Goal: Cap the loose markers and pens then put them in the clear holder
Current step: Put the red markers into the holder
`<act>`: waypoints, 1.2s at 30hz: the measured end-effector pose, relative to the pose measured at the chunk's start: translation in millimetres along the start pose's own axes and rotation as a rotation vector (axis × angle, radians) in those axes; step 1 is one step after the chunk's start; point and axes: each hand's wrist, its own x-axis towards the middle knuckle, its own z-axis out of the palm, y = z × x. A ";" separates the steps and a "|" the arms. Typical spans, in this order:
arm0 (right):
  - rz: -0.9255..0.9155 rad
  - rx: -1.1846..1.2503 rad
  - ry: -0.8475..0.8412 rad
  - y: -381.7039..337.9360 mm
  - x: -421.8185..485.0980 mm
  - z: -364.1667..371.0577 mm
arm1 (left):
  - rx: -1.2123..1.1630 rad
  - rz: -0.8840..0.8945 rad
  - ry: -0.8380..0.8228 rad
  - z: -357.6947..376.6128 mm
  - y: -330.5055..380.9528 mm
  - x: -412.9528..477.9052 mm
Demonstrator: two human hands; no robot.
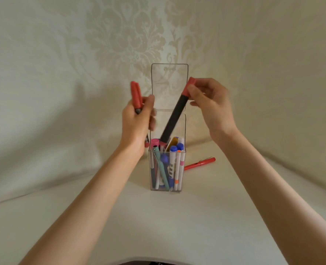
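While the clear holder point(167, 165) stands mid-tabletop point(158, 226) crowded with pens, its lid point(169, 86) raised behind, the right hand point(211, 106) pinches the red cap of a black marker point(172, 119) slanting down among them. The left hand point(137, 119) is closed around a red marker point(135, 95), left of the holder. A red pen point(199, 163) lies right of it on the patterned cloth point(62, 73).

Home setting; cream damask cloth point(120, 35) draped as backdrop and surface, pens in clear holder point(167, 169)
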 end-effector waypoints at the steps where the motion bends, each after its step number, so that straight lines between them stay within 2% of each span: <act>1: -0.011 -0.054 0.021 1.3 3.3 -1.6 | -0.026 -0.003 0.062 0.8 2.0 5.8; 3: -0.009 -0.148 0.027 9.4 4.4 -2.6 | -0.117 -0.038 0.071 4.5 5.2 15.0; 5: 0.011 -0.200 0.032 19.7 0.2 -2.3 | -0.287 -0.059 0.011 9.4 4.7 18.8; 7: 0.032 -0.225 0.017 29.6 -5.9 -1.2 | -0.321 -0.013 -0.053 13.0 -0.9 17.3; 10: 0.040 -0.286 -0.070 39.8 -14.4 2.8 | -0.086 0.043 -0.099 11.8 -10.9 9.8; 14: -0.121 -0.544 -0.258 42.3 -19.9 12.7 | 0.154 0.147 -0.138 1.2 -16.8 0.9; 17: -0.166 -0.752 -0.375 45.0 -18.5 14.1 | 0.253 0.250 -0.215 -6.9 -18.0 -4.0; 21: -0.262 -0.962 -0.487 56.4 -30.0 11.5 | 0.370 0.235 -0.172 -12.1 -20.1 -5.4; 24: -0.275 -0.978 -0.502 56.4 -30.7 6.0 | 0.547 0.327 -0.087 -10.7 -20.4 -7.3; 28: -0.220 -0.901 -0.518 53.3 -30.3 -3.1 | 0.497 0.375 -0.080 -11.6 -11.2 -10.5; 31: -0.297 -0.860 -0.490 52.2 -37.5 -7.2 | 0.490 0.480 -0.059 -16.8 -7.9 -15.1; 33: -0.295 -0.831 -0.600 48.6 -36.3 -3.2 | 0.459 0.535 -0.006 -21.7 -4.9 -16.2; 36: -0.115 -0.680 -0.812 42.5 -32.1 9.4 | 0.430 0.509 0.043 -28.2 -1.3 -13.8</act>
